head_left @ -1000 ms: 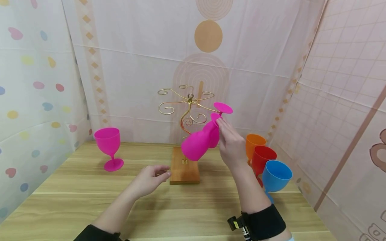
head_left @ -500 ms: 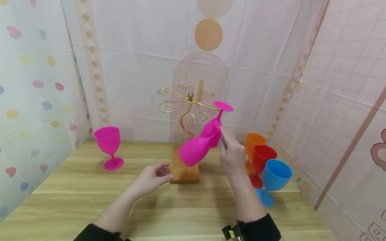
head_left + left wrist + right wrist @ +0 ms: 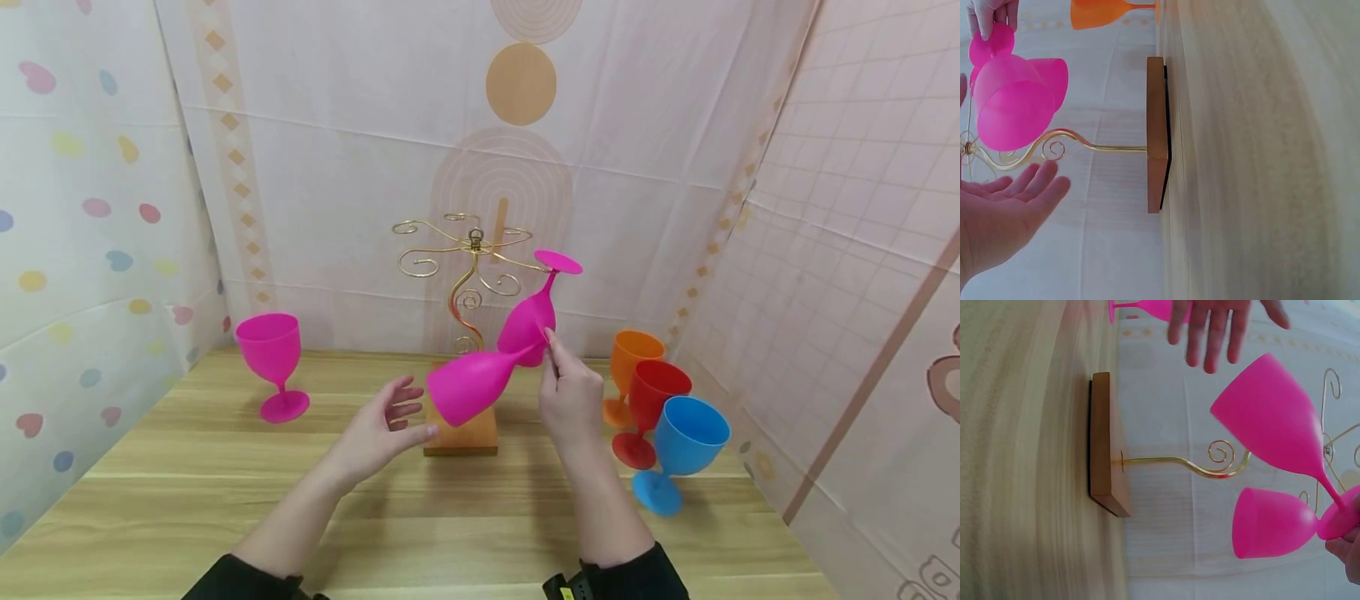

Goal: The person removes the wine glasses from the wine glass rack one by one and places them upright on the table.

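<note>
My right hand [image 3: 573, 402] pinches the foot of a pink plastic goblet [image 3: 469, 388], fingers at the foot's edge. The goblet is tilted in the air, its bowl pointing down to the left. Just behind it a second pink goblet [image 3: 527, 323] hangs upside down by its foot from one arm of a gold wire rack [image 3: 454, 304]. My left hand [image 3: 384, 427] is held with fingers spread beside the tilted bowl, holding nothing. In the left wrist view the held goblet [image 3: 1015, 111] shows its mouth above the left fingertips. The right wrist view shows both goblets, the held goblet [image 3: 1270, 419] nearer the left hand.
The rack stands on a wooden base [image 3: 471, 443] on the wood-grain table [image 3: 450, 533]. Another pink goblet [image 3: 270, 350] stands upright at the left. Orange [image 3: 633, 360], red [image 3: 654, 398] and blue [image 3: 688, 437] goblets stand in a row at the right. Patterned cloth surrounds the table.
My right hand has come down a little, away from the hanging goblet's foot. The held goblet has swung left and its bowl is lower. My left fingers have spread and lifted towards it.
</note>
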A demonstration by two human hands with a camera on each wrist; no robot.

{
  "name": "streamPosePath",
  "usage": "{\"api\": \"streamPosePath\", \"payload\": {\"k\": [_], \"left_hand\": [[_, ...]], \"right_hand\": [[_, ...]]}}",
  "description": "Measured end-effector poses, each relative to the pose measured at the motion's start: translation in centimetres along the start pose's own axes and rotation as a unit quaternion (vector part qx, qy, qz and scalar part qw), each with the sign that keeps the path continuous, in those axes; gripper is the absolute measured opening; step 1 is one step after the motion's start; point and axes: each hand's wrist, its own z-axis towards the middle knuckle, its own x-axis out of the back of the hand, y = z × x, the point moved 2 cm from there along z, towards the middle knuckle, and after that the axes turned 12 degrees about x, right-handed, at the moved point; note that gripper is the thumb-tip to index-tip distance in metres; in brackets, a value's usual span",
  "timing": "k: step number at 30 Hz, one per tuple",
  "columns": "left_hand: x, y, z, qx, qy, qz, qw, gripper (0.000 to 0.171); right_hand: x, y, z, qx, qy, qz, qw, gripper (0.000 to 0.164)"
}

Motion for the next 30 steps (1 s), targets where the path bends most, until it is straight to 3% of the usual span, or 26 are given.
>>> {"api": "streamPosePath", "payload": {"k": [10,17,30], "left_hand": [[0.1,0.4,0.0,-0.039,0.021,-0.061,0.9972,0.097],[0.1,0.9,-0.2,-0.066,0.023,-0.077,0.9946,0.101],[0.2,1.1,-0.4,-0.075,0.028,-0.101,0.9917,0.102]], "right_hand": [[-0.4,-0.6,-0.5,-0.033,-0.015,0.013,0.999,0.032],[-0.7,-0.6,-0.9,-0.06,-0.028,0.018,0.998,0.033],[-1.2,-0.3,-1.5,-0.105,-0.062,0.044,0.992,0.025]]}}
